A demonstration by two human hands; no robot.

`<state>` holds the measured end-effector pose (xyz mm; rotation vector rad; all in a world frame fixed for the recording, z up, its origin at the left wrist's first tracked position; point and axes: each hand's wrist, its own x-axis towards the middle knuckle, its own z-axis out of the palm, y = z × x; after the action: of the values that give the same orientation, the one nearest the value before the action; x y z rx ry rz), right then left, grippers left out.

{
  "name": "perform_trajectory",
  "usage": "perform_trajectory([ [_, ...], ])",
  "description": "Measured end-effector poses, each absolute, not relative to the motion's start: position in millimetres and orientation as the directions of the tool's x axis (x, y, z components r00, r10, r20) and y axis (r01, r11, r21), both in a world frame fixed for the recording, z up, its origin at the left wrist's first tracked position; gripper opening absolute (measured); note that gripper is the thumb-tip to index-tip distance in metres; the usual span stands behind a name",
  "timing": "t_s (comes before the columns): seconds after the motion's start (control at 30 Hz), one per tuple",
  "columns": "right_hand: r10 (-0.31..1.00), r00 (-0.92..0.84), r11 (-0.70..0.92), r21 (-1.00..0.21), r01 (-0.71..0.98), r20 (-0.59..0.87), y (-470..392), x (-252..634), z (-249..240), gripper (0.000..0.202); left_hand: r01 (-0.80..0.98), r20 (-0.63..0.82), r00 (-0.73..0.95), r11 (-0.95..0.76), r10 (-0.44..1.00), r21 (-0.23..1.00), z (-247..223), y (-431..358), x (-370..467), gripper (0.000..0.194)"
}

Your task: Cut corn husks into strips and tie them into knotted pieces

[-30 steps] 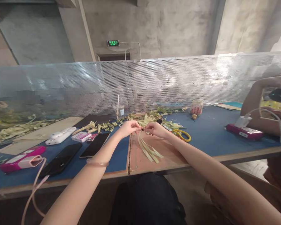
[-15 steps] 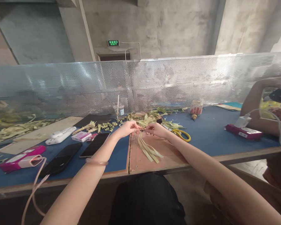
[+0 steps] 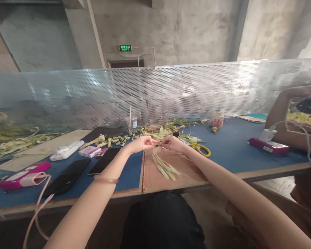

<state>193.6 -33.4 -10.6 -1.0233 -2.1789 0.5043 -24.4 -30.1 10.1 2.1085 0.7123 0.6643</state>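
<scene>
Over the tan board (image 3: 150,180), my left hand (image 3: 141,144) and my right hand (image 3: 174,143) meet, fingertips nearly touching. Both are closed in a pinch at the upper end of a bundle of pale green leaf strips (image 3: 164,165). The strips fan out loosely below the fingers onto the board. A small dark piece shows between the fingertips, too small to name. Just right of my right hand lie scissors with yellow handles (image 3: 203,150), their blades partly hidden. Behind my hands spreads a heap of cut leaves and strips (image 3: 162,130).
On the left are two black phones (image 3: 67,177), a pink-white box (image 3: 90,151), a white device (image 3: 67,150) and a magenta box (image 3: 24,175) with a cable. A cup with a straw (image 3: 131,122) and a jar (image 3: 217,119) stand behind. Another person's arm (image 3: 278,117) rests at right.
My hands stay at the same place over the strips, with only slight finger movement. The view has shifted a little; the other person's hand at right has moved slightly.
</scene>
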Motion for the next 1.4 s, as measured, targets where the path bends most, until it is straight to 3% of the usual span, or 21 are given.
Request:
perform_trajectory([
  [0.23, 0.771, -0.477, 0.636, -0.539, 0.552, 0.421, -34, 194, -10, 0.011, 0.262, 0.177, 0.731, -0.511, 0.659, 0.819, 8, -29, -22, 0.017],
  [0.87, 0.784, -0.446, 0.621, -0.566, 0.542, 0.432, -31, 199, -10, 0.01, 0.224, 0.218, 0.658, -0.463, 0.72, 0.858, 16, -35, -24, 0.024],
  [1.4, 0.777, -0.367, 0.626, -0.565, 0.538, 0.511, -23, 203, -13, 0.014, -0.013, 0.328, 0.541, -0.383, 0.774, 0.924, 19, -37, -23, 0.028],
])
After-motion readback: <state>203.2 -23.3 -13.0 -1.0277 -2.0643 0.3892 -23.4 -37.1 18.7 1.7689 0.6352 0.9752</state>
